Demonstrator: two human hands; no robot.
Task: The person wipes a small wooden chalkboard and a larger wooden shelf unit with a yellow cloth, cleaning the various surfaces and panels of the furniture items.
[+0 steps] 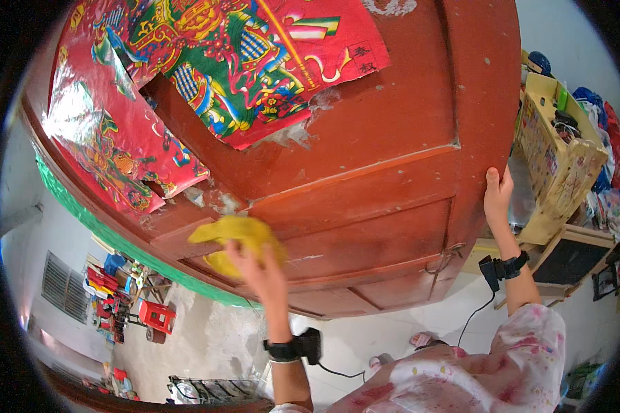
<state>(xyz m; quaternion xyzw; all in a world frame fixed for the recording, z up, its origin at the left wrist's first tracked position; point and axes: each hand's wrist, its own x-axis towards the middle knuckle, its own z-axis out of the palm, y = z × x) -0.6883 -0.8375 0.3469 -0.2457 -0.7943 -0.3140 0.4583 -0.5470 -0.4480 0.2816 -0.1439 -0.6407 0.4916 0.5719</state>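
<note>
A reddish-brown panelled wooden door [382, 124] fills the view before me. My left hand [261, 268] holds a bunched yellow cloth [248, 240] against its lower left part; cloth and fingers are slightly blurred. At the door's right edge, my right hand [497, 199] grips the wood, with some fingers hidden behind it. A torn red printed poster [268, 67] with colourful figures and some writing is stuck on the upper panel. Another poster piece [119, 155], glossy and ragged, covers the left side. Whitish paper residue [294, 131] clings along the torn edges.
Right of the door, a wooden box [563, 155] of small items stands near piled bags and cloth [612, 139]. Green sheeting [150, 258] runs along the door's left edge. A red plastic stool [156, 316] stands lower left. Cables hang from both wrist straps. A metal ring [436, 268] hangs on the door.
</note>
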